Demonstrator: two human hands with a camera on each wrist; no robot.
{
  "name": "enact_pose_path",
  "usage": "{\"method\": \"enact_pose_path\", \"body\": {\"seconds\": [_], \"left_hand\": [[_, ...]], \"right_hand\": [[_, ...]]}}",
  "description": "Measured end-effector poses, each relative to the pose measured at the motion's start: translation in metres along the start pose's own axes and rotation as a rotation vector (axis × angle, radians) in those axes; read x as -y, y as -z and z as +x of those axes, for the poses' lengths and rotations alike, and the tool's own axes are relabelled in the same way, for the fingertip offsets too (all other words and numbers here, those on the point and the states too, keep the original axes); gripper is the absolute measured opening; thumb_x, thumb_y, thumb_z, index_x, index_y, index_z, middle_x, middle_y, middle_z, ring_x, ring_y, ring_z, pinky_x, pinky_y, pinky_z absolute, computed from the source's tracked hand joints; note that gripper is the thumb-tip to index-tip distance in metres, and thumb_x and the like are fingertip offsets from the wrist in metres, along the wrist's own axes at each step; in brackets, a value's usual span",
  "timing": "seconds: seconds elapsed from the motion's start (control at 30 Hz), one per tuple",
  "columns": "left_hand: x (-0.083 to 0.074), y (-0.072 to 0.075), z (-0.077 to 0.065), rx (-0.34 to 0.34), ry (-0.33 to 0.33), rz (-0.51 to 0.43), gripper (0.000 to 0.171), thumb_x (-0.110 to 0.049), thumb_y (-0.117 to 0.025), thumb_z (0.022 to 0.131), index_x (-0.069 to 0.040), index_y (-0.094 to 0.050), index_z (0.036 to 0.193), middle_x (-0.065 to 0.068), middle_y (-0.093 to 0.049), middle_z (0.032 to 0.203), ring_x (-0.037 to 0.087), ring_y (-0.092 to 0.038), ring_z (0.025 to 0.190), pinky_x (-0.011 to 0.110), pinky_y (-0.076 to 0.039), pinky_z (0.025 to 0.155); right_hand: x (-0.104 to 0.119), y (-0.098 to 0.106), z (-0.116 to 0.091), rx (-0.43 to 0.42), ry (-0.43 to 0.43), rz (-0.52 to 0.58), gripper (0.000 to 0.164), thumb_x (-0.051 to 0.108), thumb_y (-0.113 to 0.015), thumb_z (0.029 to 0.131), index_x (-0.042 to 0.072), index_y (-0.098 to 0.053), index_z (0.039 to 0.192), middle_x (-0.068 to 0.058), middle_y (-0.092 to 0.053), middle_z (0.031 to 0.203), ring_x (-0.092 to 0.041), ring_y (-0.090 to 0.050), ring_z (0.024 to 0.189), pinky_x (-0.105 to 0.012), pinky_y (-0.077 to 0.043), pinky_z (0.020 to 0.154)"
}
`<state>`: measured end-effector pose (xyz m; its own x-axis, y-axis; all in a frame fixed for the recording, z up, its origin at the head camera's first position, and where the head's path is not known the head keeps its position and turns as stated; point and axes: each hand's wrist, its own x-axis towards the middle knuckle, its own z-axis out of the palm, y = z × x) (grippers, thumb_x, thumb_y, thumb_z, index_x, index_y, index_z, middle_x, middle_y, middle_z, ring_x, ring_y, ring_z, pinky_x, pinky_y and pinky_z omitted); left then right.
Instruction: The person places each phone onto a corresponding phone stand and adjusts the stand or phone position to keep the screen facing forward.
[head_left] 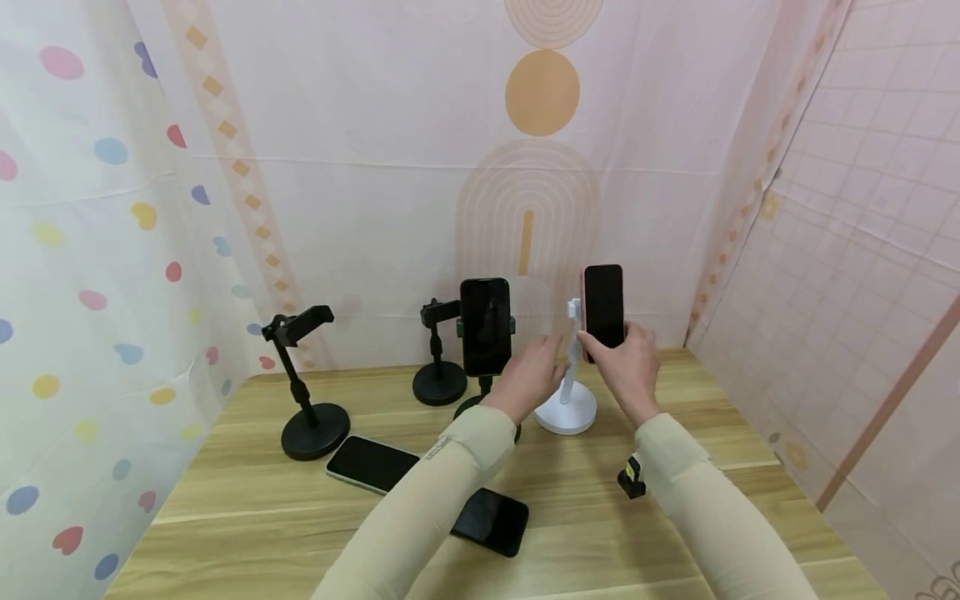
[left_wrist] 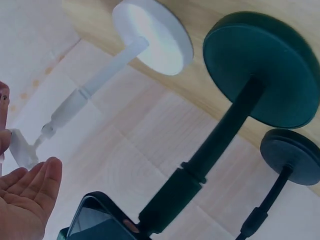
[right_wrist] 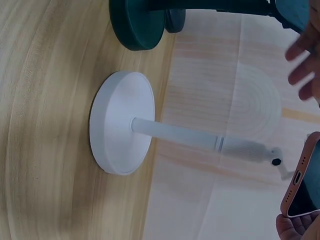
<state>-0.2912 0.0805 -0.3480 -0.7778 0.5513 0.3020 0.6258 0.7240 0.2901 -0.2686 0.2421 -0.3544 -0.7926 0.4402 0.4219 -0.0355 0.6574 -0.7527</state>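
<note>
My right hand point(head_left: 632, 367) grips a pink-edged smartphone point(head_left: 603, 305) by its lower end, holding it upright with its dark screen facing me. The phone is close against the head of a white phone stand point(head_left: 566, 413); in the right wrist view the bottom edge of the smartphone point(right_wrist: 296, 181) overlaps the stand's small joint point(right_wrist: 276, 159). My left hand point(head_left: 527, 377) reaches in from the other side of the white post, its fingers extended and holding nothing. In the left wrist view, the fingertips of the left hand point(left_wrist: 26, 202) are right beside the white holder point(left_wrist: 22, 149).
Just left of the white stand, a dark green stand holds an upright black phone point(head_left: 486, 327). Behind it is a black stand point(head_left: 439, 382), and another black stand point(head_left: 315, 429) is at the left. Two phones lie flat: one pale-edged point(head_left: 372, 463), one black point(head_left: 491, 522). A patterned curtain point(head_left: 375, 208) hangs behind.
</note>
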Motion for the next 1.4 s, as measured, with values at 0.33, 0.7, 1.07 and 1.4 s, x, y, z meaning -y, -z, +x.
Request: {"method": "enact_pose_path", "body": {"seconds": [0.33, 0.7, 1.07, 1.4], "left_hand": [[-0.003, 0.006, 0.026, -0.069, -0.010, -0.010, 0.024, -0.018, -0.055, 0.103, -0.002, -0.058, 0.120, 0.011, -0.064, 0.105, 0.023, -0.064, 0.097, 0.033, -0.054, 0.080], [0.001, 0.010, 0.040, -0.046, 0.008, -0.043, 0.048, -0.007, -0.056, 0.100, -0.002, -0.043, 0.146, 0.016, -0.064, 0.118, 0.026, -0.064, 0.105, 0.034, -0.053, 0.087], [0.003, 0.012, 0.055, -0.068, 0.028, -0.147, 0.032, -0.005, -0.059, 0.098, -0.006, -0.058, 0.130, 0.008, -0.067, 0.123, 0.022, -0.064, 0.110, 0.031, -0.050, 0.092], [0.006, 0.007, 0.061, -0.100, 0.026, -0.187, 0.034, -0.009, -0.065, 0.097, -0.010, -0.058, 0.130, 0.006, -0.068, 0.118, 0.022, -0.065, 0.108, 0.033, -0.051, 0.091]], "right_hand": [[0.001, -0.004, -0.001, 0.011, 0.043, 0.034, 0.058, 0.045, -0.080, 0.081, -0.003, -0.065, 0.110, -0.018, -0.060, 0.102, -0.033, -0.055, 0.098, -0.048, -0.045, 0.080], [0.002, -0.004, -0.002, 0.058, 0.068, 0.031, 0.060, 0.047, -0.078, 0.081, -0.002, -0.065, 0.114, -0.018, -0.060, 0.102, -0.032, -0.053, 0.102, -0.048, -0.044, 0.083], [-0.005, -0.007, 0.002, 0.135, 0.056, 0.049, 0.063, 0.052, -0.076, 0.082, 0.003, -0.063, 0.119, -0.015, -0.059, 0.105, -0.029, -0.051, 0.097, -0.044, -0.044, 0.078], [-0.008, -0.005, 0.007, 0.114, 0.065, 0.091, 0.055, 0.052, -0.077, 0.082, 0.006, -0.066, 0.110, -0.012, -0.062, 0.099, -0.027, -0.053, 0.095, -0.041, -0.043, 0.075]]}}
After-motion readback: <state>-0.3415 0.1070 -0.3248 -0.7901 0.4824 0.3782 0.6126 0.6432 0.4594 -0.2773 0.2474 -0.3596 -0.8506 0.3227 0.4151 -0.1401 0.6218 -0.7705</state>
